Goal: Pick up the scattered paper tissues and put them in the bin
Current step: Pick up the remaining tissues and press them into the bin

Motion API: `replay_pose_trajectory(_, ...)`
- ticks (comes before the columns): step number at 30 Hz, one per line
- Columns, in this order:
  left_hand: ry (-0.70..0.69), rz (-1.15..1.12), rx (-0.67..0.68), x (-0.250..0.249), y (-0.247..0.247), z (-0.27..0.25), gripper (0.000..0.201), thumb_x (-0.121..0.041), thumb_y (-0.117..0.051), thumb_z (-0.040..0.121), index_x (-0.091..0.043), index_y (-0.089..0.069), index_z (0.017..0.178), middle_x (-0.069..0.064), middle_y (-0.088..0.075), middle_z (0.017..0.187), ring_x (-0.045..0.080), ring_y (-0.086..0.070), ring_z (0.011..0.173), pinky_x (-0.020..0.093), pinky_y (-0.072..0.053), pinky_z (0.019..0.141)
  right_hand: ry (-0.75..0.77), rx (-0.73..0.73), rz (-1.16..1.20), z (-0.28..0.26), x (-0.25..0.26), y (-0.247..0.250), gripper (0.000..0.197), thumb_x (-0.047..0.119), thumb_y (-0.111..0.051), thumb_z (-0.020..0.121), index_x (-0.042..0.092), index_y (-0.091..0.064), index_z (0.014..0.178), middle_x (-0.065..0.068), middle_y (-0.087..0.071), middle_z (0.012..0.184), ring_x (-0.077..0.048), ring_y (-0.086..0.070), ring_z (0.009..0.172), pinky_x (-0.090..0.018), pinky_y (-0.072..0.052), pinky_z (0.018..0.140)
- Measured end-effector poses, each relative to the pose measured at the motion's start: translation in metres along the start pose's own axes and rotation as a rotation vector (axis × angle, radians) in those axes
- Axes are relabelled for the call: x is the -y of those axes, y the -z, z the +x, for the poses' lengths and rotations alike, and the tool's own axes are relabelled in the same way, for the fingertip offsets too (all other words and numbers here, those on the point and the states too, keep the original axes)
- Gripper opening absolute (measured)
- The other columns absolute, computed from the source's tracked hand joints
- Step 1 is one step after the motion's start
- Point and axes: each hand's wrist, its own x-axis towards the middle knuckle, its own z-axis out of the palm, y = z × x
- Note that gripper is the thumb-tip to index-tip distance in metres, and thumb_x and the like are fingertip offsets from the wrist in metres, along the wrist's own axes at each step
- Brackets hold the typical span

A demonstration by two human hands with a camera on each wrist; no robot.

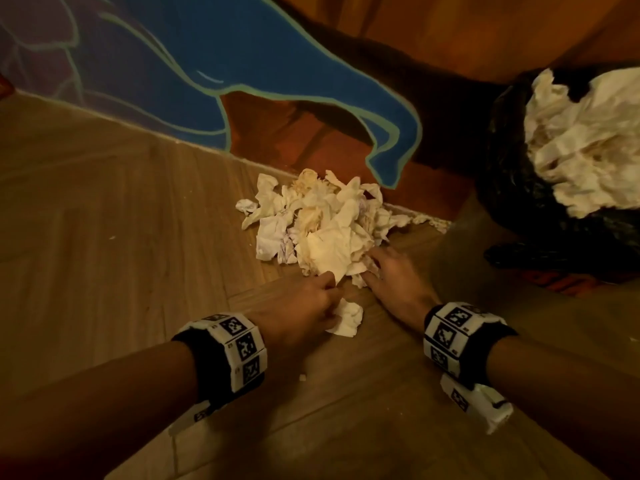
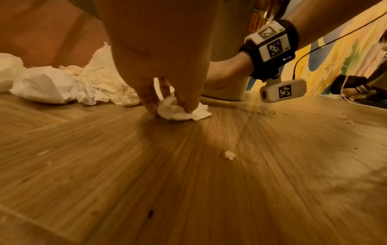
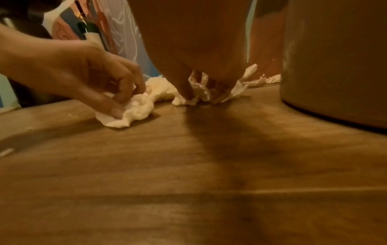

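A heap of crumpled white tissues (image 1: pixel 318 220) lies on the wooden floor against the painted wall. My left hand (image 1: pixel 327 301) pinches a small balled tissue (image 1: pixel 348 320) just in front of the heap; the left wrist view shows its fingertips (image 2: pixel 188 106) curled into that ball (image 2: pixel 182 112). My right hand (image 1: pixel 384 268) reaches into the heap's near right edge. In the right wrist view its thumb and fingers (image 3: pixel 220 89) close round a bunch of tissues (image 3: pixel 201 96). The bin (image 1: pixel 512 202), lined with a black bag, stands to the right, piled with tissues (image 1: pixel 588 140).
A tiny paper scrap (image 1: pixel 302 377) lies on the floor (image 1: pixel 104 220) near my left wrist. More shreds (image 1: pixel 433 221) trail along the wall base towards the bin. The bin's side (image 3: pixel 335 66) stands close to the right of my right hand.
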Motion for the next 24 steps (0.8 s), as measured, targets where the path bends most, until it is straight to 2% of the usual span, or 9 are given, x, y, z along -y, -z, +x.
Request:
replay_pose_trajectory(2,0.035,-0.075,-0.016,0.005,-0.001,-0.002,0.009,-0.025,-0.058,0.091,-0.023,-0.050,0.089,-0.005,-0.043,0.107,0.012,-0.045,0.092,0.016,-0.035,0.069,0.037,-0.018,0.099,-0.004,0.003,0.007,0.031,0.017,-0.056,0.092,0.016,-0.055,0.123,-0.005,-0.060,0.120,-0.018,-0.056,0.106,-0.025,-0.044,0.086)
replay_pose_trajectory(5,0.132,-0.254,-0.045,0.010,0.000,-0.005,0.031,-0.022,-0.065,0.084,-0.028,-0.040,0.102,-0.009,-0.046,0.103,0.009,-0.046,0.091,0.016,-0.035,0.066,0.025,-0.049,0.287,-0.012,0.015,0.026,0.034,0.018,-0.060,0.091,0.020,-0.056,0.124,0.006,-0.062,0.117,-0.003,-0.053,0.100,-0.016,-0.041,0.080)
replay_pose_trajectory(9,0.163,-0.253,-0.115,0.015,0.012,-0.010,0.052,-0.025,-0.068,0.082,-0.028,-0.042,0.127,-0.008,-0.040,0.116,0.010,-0.043,0.103,0.020,-0.040,0.083,0.099,-0.129,0.528,-0.018,0.038,0.060,0.028,0.021,-0.059,0.090,0.028,-0.058,0.116,0.015,-0.066,0.107,-0.001,-0.061,0.097,-0.024,-0.052,0.086)
replay_pose_trajectory(11,0.184,-0.230,-0.187,0.017,0.023,-0.011,0.048,-0.025,-0.068,0.082,-0.027,-0.051,0.126,-0.005,-0.043,0.119,0.011,-0.044,0.106,0.020,-0.036,0.086,0.159,-0.212,0.589,-0.023,0.050,0.084,0.017,0.017,-0.058,0.089,0.025,-0.059,0.105,0.015,-0.065,0.093,0.005,-0.061,0.085,-0.016,-0.049,0.076)
replay_pose_trajectory(13,0.207,-0.268,-0.291,0.015,0.038,-0.009,0.043,-0.020,-0.068,0.083,-0.025,-0.056,0.123,-0.001,-0.053,0.120,0.012,-0.050,0.103,0.022,-0.039,0.083,0.187,-0.262,0.624,-0.028,0.064,0.108,0.013,0.011,-0.056,0.089,0.023,-0.058,0.096,0.012,-0.064,0.084,0.003,-0.061,0.077,-0.013,-0.048,0.069)
replay_pose_trajectory(16,0.228,-0.434,-0.504,-0.001,0.064,-0.005,0.054,-0.019,-0.066,0.085,-0.029,-0.043,0.133,-0.001,-0.056,0.114,0.008,-0.055,0.089,0.020,-0.044,0.069,0.212,-0.250,0.697,-0.039,0.083,0.146,0.016,0.008,-0.053,0.090,0.020,-0.063,0.095,0.001,-0.066,0.091,-0.013,-0.067,0.078,-0.030,-0.057,0.065)
replay_pose_trajectory(19,0.189,-0.619,-0.738,-0.022,0.091,0.006,0.056,-0.018,-0.069,0.083,-0.026,-0.036,0.127,-0.013,-0.053,0.103,0.001,-0.055,0.084,0.013,-0.045,0.063,0.249,-0.304,0.644,-0.056,0.094,0.192,0.017,0.002,-0.050,0.090,0.006,-0.066,0.086,-0.012,-0.066,0.089,-0.010,-0.065,0.071,-0.016,-0.050,0.053)
replay_pose_trajectory(21,0.145,-0.662,-0.849,-0.033,0.107,0.016,0.048,-0.018,-0.071,0.081,-0.026,-0.038,0.115,-0.015,-0.052,0.100,0.003,-0.055,0.087,0.019,-0.046,0.069,0.259,-0.383,0.570,-0.067,0.094,0.222,0.019,0.002,-0.050,0.089,0.007,-0.067,0.081,-0.011,-0.068,0.086,-0.012,-0.066,0.080,-0.026,-0.055,0.061)
replay_pose_trajectory(24,0.082,-0.625,-0.959,-0.053,0.131,0.029,0.037,-0.018,-0.072,0.079,-0.022,-0.040,0.097,-0.004,-0.052,0.092,0.011,-0.053,0.081,0.025,-0.045,0.066,0.223,-0.456,0.483,-0.081,0.078,0.260,0.020,0.010,-0.050,0.090,0.012,-0.067,0.079,-0.014,-0.069,0.083,-0.032,-0.067,0.082,-0.053,-0.056,0.071)
